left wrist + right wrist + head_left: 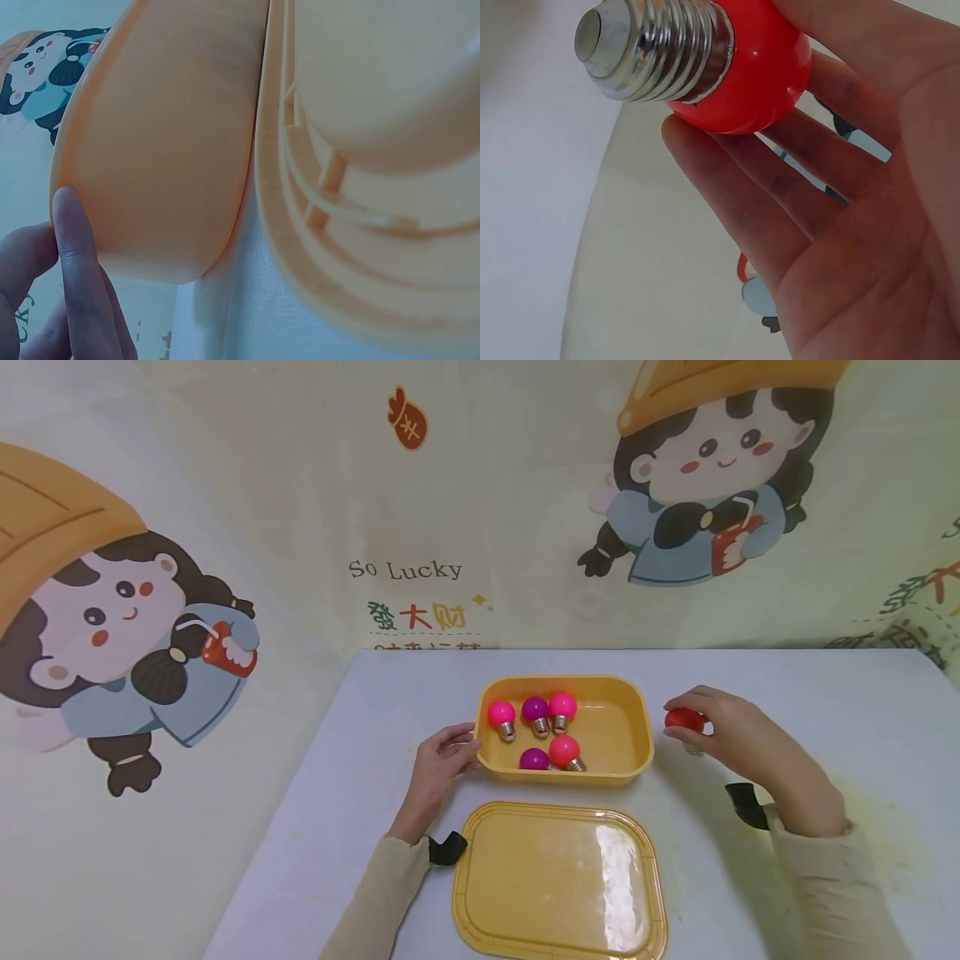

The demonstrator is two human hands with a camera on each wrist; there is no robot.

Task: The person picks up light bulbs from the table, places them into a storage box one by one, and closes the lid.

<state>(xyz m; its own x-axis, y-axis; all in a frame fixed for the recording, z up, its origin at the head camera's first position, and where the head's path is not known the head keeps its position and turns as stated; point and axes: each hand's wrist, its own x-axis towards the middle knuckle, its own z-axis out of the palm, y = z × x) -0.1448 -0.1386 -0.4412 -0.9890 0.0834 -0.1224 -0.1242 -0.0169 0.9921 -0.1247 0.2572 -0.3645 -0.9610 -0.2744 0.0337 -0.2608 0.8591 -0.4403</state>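
Note:
My right hand [720, 727] pinches a red light bulb [757, 75] by its round head, to the right of a yellow box [615, 727]. In the right wrist view its silver screw base [682, 52] points away from the palm, toward the upper left. At the box's left end, my left hand [442, 760] holds the rim between thumb and fingers. Inside the box lie several bulbs with silver bases: a pink bulb [501, 712], a purple bulb [536, 708] and another pink bulb [562, 705] toward the back, plus a purple bulb [534, 760] and a coral-pink bulb [565, 750] by the front wall.
A yellow lid [540, 877] lies flat on the white table [337, 827], just in front of the box. Behind the table hangs a cloth [487, 510] printed with cartoon figures. Black straps show at both cuffs.

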